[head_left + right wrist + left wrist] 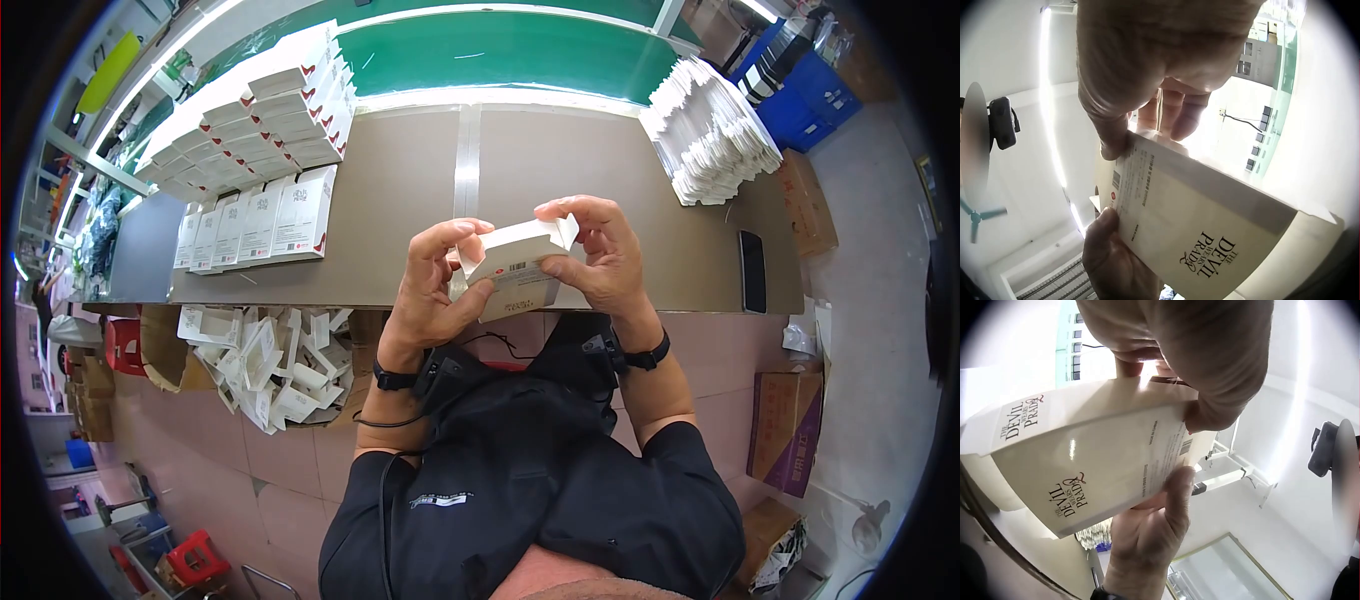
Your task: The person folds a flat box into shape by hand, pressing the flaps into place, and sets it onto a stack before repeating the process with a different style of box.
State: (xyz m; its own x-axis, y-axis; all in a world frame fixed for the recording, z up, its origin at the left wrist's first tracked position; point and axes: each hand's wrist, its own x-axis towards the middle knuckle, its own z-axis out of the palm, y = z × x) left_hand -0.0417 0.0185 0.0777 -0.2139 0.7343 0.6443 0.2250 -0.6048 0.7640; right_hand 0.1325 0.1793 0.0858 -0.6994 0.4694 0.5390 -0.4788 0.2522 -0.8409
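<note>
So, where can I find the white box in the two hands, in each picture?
Head view: the white box is near the centre, between left hand and right hand.
Left wrist view: the white box is large, left of centre.
Right wrist view: the white box is at lower right.
Shared landmark: barcode near the thumbs.

So the carton (520, 250) between the left hand (437, 285) and right hand (600, 255) looks like smooth white paperboard, slight sheen on the faces. Tabletop (400, 190) beyond both hands is pretty matt brown, and the strip (467, 165) across it looks like shiny metal. Out past the right hand, the paper stack (710, 130) has rough, ragged-looking edges, the phone (753, 272) is glossy black, and the bin (815, 105) seems to be blue plastic. The shirt (560, 500) just behind the hands is soft matt black cloth.
</note>
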